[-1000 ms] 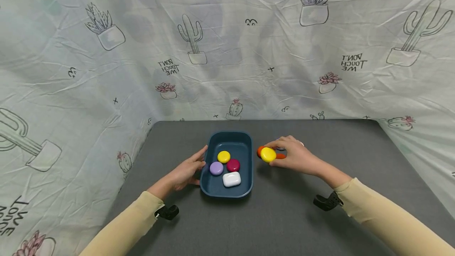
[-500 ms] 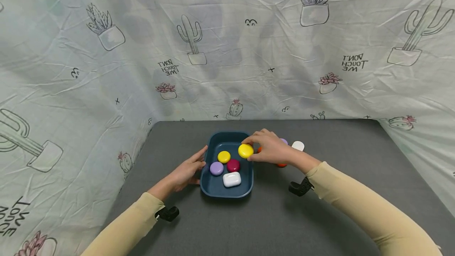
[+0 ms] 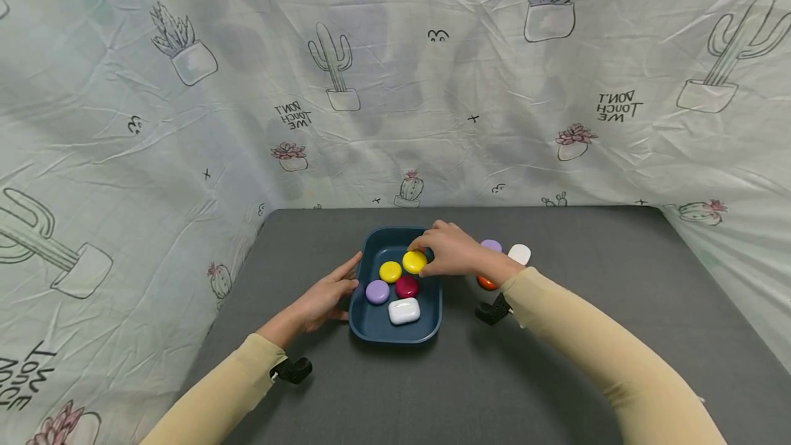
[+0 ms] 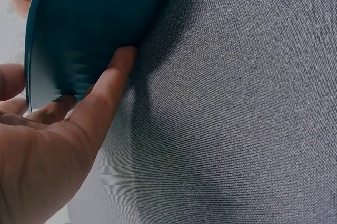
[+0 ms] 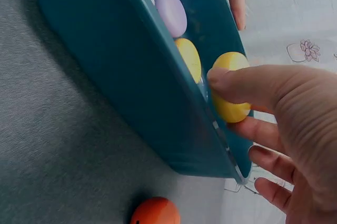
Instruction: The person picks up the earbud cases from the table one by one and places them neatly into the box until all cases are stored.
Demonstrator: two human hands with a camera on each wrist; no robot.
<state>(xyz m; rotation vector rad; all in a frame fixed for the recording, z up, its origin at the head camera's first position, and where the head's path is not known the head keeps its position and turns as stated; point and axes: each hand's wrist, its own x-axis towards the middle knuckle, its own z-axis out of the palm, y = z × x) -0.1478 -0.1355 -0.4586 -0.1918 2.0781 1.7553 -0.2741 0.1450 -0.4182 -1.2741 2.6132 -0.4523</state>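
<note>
My right hand (image 3: 454,251) pinches a glossy yellow disc-shaped piece (image 3: 415,262) between thumb and fingers, over the right far part of a dark blue rectangular bin (image 3: 371,329). In the right wrist view, the thumb lies across the face of that yellow piece (image 5: 231,110), inside the bin's rim. Within the bin sit another yellow disc (image 3: 390,272), a lilac disc (image 3: 377,292), a crimson disc (image 3: 406,287) and a white rounded block (image 3: 404,311). My left hand (image 3: 324,302) rests against the bin's left wall, its fingers extended along the outside (image 4: 113,76).
To the right of the bin, partly behind my right forearm, lie a lilac disc (image 3: 491,245), a white rounded piece (image 3: 520,254) and an orange piece (image 3: 487,283). A dark grey table (image 3: 383,397) carries everything, with a printed cloth (image 3: 395,88) hanging behind it.
My right hand has carried the yellow disc leftward from beside the bin to over its inside. The pieces on the right have come into view. My left hand has stayed at the bin.
</note>
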